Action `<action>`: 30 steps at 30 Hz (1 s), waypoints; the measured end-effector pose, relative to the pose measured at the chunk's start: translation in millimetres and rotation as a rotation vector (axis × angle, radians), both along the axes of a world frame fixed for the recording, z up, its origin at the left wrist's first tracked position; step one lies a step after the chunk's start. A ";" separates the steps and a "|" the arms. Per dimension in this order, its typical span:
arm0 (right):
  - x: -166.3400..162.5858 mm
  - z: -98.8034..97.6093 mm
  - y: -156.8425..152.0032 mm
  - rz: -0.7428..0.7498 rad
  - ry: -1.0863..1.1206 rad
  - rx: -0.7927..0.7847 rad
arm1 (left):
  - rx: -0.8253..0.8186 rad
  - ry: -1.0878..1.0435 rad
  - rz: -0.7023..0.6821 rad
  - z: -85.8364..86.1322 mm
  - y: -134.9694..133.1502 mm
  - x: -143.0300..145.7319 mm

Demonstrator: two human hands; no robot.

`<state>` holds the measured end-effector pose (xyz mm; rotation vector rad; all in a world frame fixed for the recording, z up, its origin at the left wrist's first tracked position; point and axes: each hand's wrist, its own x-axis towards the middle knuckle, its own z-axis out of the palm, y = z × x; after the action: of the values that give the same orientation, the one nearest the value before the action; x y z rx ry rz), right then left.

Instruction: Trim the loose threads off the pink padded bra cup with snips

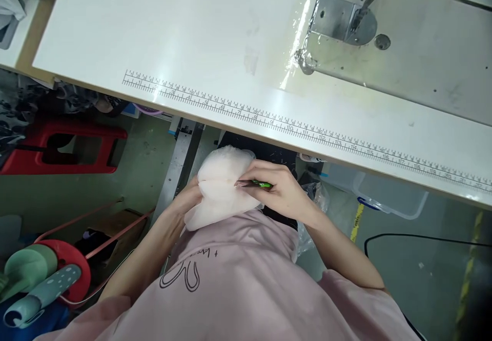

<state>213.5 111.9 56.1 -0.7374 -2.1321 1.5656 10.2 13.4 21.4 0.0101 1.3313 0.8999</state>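
Over my lap, just below the table edge, is a pale, soft, rounded piece of fabric (221, 189) with a seam running across it. My left hand (189, 196) grips its left side, with most of the fingers hidden behind the cloth. On the other side, my right hand (282, 187) is closed around a small pointed tool (262, 183) with a dark tip and a green part. The tip meets the fabric at the right end of the seam. Fingers cover much of the tool, so its exact kind cannot be made out.
Above my hands stretches a white sewing table (192, 33) with a printed ruler (288, 126) along its front edge. A sewing machine's metal plate (342, 20) is at upper right. A red stool (115, 146) stands left; a clear plastic bin (392, 192) sits beneath the table.
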 end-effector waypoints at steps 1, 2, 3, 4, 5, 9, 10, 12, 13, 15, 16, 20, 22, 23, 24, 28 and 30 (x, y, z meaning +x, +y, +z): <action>-0.7 0.4 0.9 -0.001 0.008 -0.020 | 0.011 0.005 -0.007 -0.5 -0.5 -0.8; -1.5 0.9 1.9 -0.010 0.014 -0.039 | 0.021 0.011 -0.016 -1.2 -1.2 -1.8; -2.6 1.3 2.9 -0.028 0.018 -0.056 | 0.029 0.018 -0.026 -2.1 -2.1 -2.9; -3.9 1.7 3.9 -0.052 0.020 -0.070 | 0.031 0.024 -0.037 -3.0 -3.1 -4.1; -5.4 1.9 4.9 -0.077 0.016 -0.081 | 0.026 0.029 -0.052 -3.7 -4.2 -5.2; -11.7 1.1 8.0 -0.126 -0.018 -0.121 | 0.002 0.020 -0.084 -3.1 -6.6 -7.1; -12.8 0.8 8.2 -0.134 -0.025 -0.134 | 0.004 0.013 -0.084 -2.0 -6.4 -6.9; -13.1 0.5 7.8 -0.163 -0.042 -0.156 | 0.002 -0.012 -0.088 1.2 -4.9 -5.9; -11.9 0.6 7.2 -0.185 -0.053 -0.159 | -0.001 -0.027 -0.090 2.9 -4.0 -5.4; -6.6 1.4 5.3 -0.224 -0.081 -0.128 | -0.013 -0.051 -0.095 5.8 -2.4 -4.5; -2.7 2.1 4.2 -0.233 -0.094 -0.094 | -0.020 -0.050 -0.094 6.8 -2.1 -4.3; 15.3 5.2 -0.5 -0.196 -0.149 0.024 | -0.071 0.007 -0.055 7.5 -3.8 -4.2; 20.6 6.3 -2.4 -0.170 -0.180 0.056 | -0.090 0.020 -0.036 7.3 -4.8 -3.6; 21.6 6.8 -3.2 -0.158 -0.187 0.068 | -0.094 0.023 -0.033 7.4 -5.0 -3.2; 21.8 7.1 -3.8 -0.149 -0.186 0.077 | -0.098 0.026 -0.037 7.5 -5.1 -2.8; 17.4 7.9 -6.0 -0.145 -0.155 0.092 | -0.114 0.050 -0.045 6.7 -5.5 -1.9; 15.8 8.3 -6.8 -0.146 -0.144 0.089 | -0.108 0.061 -0.032 4.7 -6.6 -2.4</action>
<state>229.3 105.0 64.4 -0.9778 -2.1781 1.3708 7.8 6.8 26.1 -0.0249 1.4308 0.8055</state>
